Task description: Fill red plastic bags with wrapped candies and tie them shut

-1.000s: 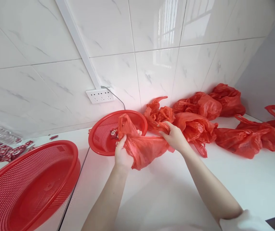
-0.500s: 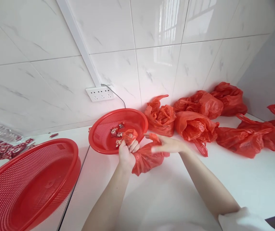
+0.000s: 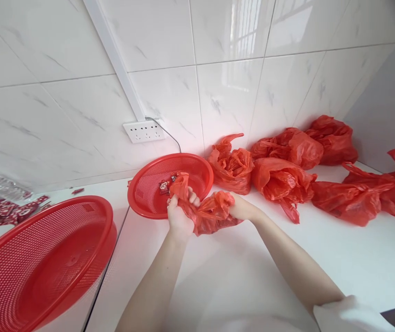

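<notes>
Both of my hands grip one crumpled red plastic bag (image 3: 211, 214) above the white counter (image 3: 238, 276). My left hand (image 3: 179, 214) clutches the bag's left end, with a handle loop sticking up past my fingers. My right hand (image 3: 242, 210) holds the right end, partly covered by the plastic. Just behind the bag sits a small red mesh basket (image 3: 149, 184) with a few small red wrapped pieces in it.
A big red mesh basket (image 3: 41, 258) fills the lower left. Several filled red plastic bags (image 3: 280, 180) lie along the tiled wall to the right. A wall socket (image 3: 144, 131) is above the small basket. Red packets (image 3: 7, 210) lie at far left.
The bag was stretched wide between my hands; they have come together and bunched it into a compact wad. My right hand briefly opened, then closed on it again.
</notes>
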